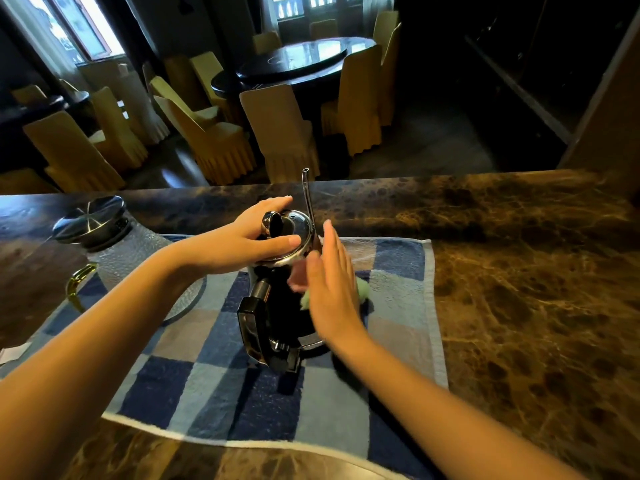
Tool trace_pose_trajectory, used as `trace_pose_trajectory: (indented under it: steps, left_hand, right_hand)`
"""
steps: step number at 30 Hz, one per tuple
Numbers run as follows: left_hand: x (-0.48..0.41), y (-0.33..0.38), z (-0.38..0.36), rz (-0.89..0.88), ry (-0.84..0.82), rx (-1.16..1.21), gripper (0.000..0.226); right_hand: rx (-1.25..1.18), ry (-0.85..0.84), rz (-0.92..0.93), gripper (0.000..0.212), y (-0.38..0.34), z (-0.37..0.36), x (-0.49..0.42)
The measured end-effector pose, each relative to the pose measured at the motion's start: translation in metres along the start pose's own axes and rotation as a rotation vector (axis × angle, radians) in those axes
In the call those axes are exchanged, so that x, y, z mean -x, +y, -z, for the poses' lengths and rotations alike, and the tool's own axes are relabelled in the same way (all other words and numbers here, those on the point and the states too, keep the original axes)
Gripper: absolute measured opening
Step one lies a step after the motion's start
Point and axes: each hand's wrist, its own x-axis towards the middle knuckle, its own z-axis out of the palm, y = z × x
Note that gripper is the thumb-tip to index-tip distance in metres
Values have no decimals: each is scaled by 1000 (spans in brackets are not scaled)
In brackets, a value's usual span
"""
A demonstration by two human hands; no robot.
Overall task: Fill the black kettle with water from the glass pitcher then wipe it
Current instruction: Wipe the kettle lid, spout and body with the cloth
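The black kettle (277,317) stands upright on a blue checked towel (214,386), its handle facing me and its thin spout (307,199) rising at the back. My left hand (249,237) rests on the kettle's shiny lid (294,225), fingers curled around its rim. My right hand (329,289), blurred, lies flat against the kettle's right side and presses a pale green cloth (362,292) to it. The glass pitcher (121,251), with a dark metal lid and a yellow-green handle, stands on the towel to the left of the kettle.
The towel lies on a brown marbled counter (519,271) whose far edge runs just behind the kettle. Past it are round dark tables and several chairs in yellow covers (280,133). A white scrap (14,351) lies at the left edge.
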Motion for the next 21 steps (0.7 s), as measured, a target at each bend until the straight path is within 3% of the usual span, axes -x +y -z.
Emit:
trace_pose_trajectory:
  steps: [5,9,13,16,19,21]
  left_hand:
    - [-1,1,0,1,-8,4,87]
    - [-1,0,1,-2,-9,13,86]
    - [0,0,0,-25,8,-8,78]
    - [0,-1,-1,-47,18,-29,75]
    - [1,0,0,-15,1,-16,84]
    - [1,1,1,-5,-8,-11,85]
  right_hand:
    - [-110,112,-152,55,30,-1,-1]
    - [-146,137,-57,55,15,-11,38]
    - [-284,73,95,55,-26,-4,21]
    - [-303,25,58,44,-26,7,-28]
    - [-124,-148,-28,68,5,11,-64]
    - [-124,-185,-104,63,20,13,-66]
